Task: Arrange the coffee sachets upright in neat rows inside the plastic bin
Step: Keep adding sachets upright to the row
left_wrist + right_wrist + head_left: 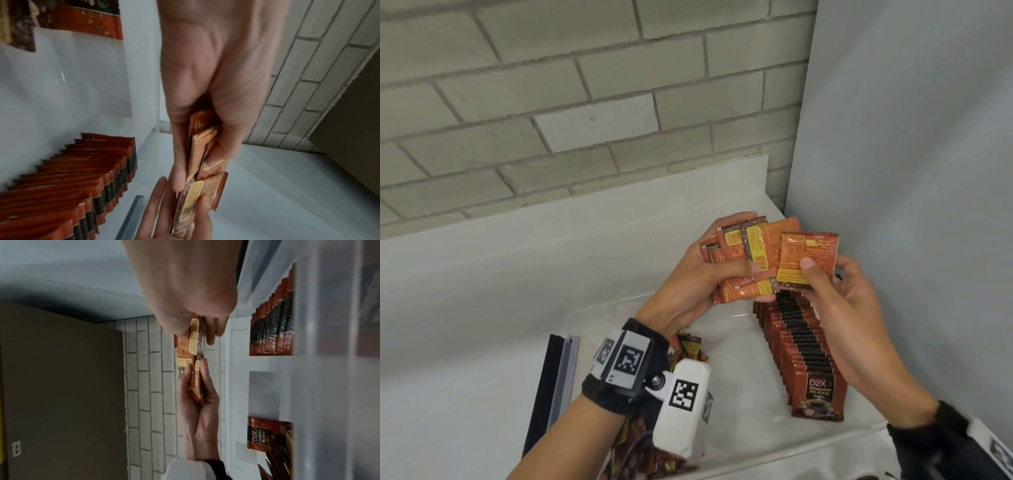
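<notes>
Several thin orange-brown foil coffee sachets (748, 260) sit fanned above the clear plastic bin (825, 442), left hand (698, 284) clamped on them, right hand (835, 301) pinching one (808, 258); light, slippery, best held by flat faces.

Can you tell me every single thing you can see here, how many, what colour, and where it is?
fan of sachets: several, orange and brown, held up above the bin.
single sachet: one, orange with yellow label, at the fan's right edge.
row of sachets: many, red-brown with black bands, standing along the bin's right side.
loose sachets: a pile, brown and gold, in the bin's left part, partly hidden.
plastic bin: one, clear, on the counter.
counter: one, white, under the brick wall.
black strip: one, black with a grey edge, left of the bin.
left hand: grips the fan.
right hand: pinches the single sachet.
</notes>
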A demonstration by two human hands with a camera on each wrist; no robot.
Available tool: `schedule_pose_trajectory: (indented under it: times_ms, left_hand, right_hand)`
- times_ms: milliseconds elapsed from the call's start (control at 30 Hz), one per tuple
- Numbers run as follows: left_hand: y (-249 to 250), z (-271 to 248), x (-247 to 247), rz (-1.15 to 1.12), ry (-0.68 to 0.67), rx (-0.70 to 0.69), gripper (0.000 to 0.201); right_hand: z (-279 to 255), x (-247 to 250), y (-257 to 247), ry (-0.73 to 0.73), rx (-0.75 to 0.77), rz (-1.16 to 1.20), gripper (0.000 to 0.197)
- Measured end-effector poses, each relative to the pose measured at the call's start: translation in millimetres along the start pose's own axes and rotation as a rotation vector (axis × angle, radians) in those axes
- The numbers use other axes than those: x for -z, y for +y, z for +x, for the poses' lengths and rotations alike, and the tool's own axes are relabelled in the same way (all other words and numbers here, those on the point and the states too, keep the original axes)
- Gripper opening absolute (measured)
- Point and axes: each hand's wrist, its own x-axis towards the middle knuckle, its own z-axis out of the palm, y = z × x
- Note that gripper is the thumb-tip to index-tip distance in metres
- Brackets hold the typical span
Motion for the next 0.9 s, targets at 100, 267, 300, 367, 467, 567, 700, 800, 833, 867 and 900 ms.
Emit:
schedule_pose_trajectory:
  times_ms: [100, 267, 300, 367, 467, 567, 700, 800, 833, 867, 900]
  left_hand:
    - [-2.2, 2.3, 0.0, -0.011, 0.037, -0.051, 0.066]
    - [-5.7, 0.8, -0.2, 0.047, -0.001, 0.008, 0.058]
    - [-6.2, 0.4, 0.0, 0.073, -0.011, 0.012, 0.057]
    - [-6.4, -0.2, -0.7, 0.104, -0.025, 0.015, 0.052]
    - [-4.6, -1.8, -1.8, 0.075, -0.037, 0.049, 0.045]
    - [-2.2, -3.0, 0.5, 0.028, -0.039, 0.083, 0.038]
    - [-0.8, -0.2, 2.7, -0.008, 0.07, 0.032, 0.041]
    - [-3.6, 2.5, 1.9, -0.095, 0.121, -0.019, 0.048]
    - [-4.7, 3.2, 1.9, -0.111, 0.147, -0.034, 0.05]
    - [-5.7, 3.7, 1.5, -0.122, 0.167, -0.048, 0.052]
    - [-7.0, 4.5, 1.9, -0.135, 0.184, -0.055, 0.052]
  right_hand:
    - [-0.2, 0.2, -0.6, -0.044, -0.021, 0.008, 0.034]
    - [0.0, 2.8, -2.3, -0.048, -0.027, 0.062, 0.026]
    - [0.9, 3.4, -2.2, -0.04, -0.029, 0.076, 0.025]
    - [2.9, 5.0, -2.0, -0.02, -0.036, 0.105, 0.022]
    - [4.3, 6.5, -2.9, 0.019, -0.041, 0.166, 0.019]
    - [4.6, 6.7, -4.1, 0.034, -0.039, 0.224, 0.02]
    - [4.3, 5.9, -6.2, 0.006, -0.059, 0.274, 0.025]
    - [4.5, 4.7, -4.5, -0.043, -0.103, 0.258, 0.029]
    - [4.2, 4.0, -3.5, -0.068, -0.122, 0.242, 0.029]
    - [3.3, 3.4, -2.9, -0.096, -0.141, 0.226, 0.029]
    - [2.6, 2.8, -2.3, -0.122, -0.158, 0.212, 0.028]
